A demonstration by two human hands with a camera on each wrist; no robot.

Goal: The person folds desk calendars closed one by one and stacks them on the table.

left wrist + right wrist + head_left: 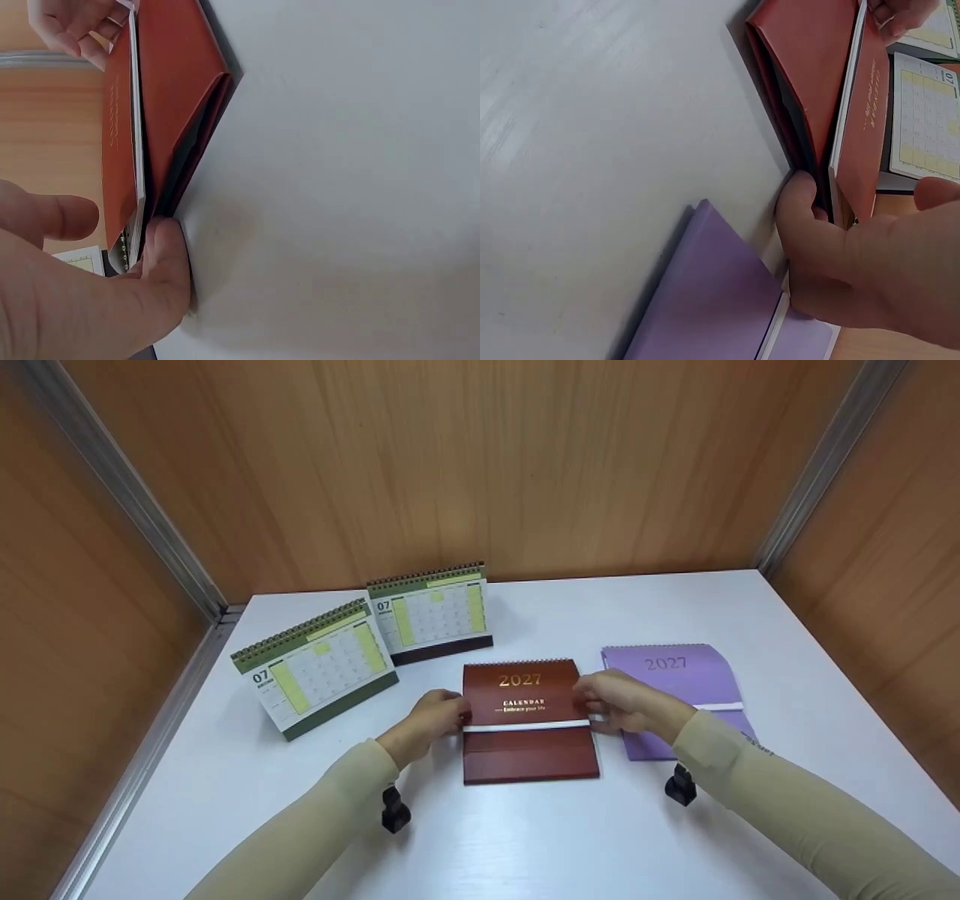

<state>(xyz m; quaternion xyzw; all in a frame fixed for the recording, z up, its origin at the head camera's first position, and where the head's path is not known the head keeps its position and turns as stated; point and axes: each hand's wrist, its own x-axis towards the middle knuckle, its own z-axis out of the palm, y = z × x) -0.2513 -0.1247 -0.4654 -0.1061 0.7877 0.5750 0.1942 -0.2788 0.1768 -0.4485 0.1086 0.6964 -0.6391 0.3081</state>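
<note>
A red-brown desk calendar (531,754) with gold "2027" lettering leans back in the middle of the table, a white band across its cover. My left hand (433,721) grips its left edge; in the left wrist view the thumb (166,251) lies against its side. At the opposite edge my right hand (626,701) holds it, with the thumb (796,201) at the side gap in the right wrist view. Some fingertips are hidden behind the calendar. Partly covered by my right hand and sleeve, a purple 2027 calendar (694,681) rests to the right.
Two green-topped desk calendars stand opened at the back left: a nearer one (322,667) and a farther one (431,615), both showing month 07. The white table (480,847) ends at a wood-grain back panel (480,472). Side panels with metal posts flank it.
</note>
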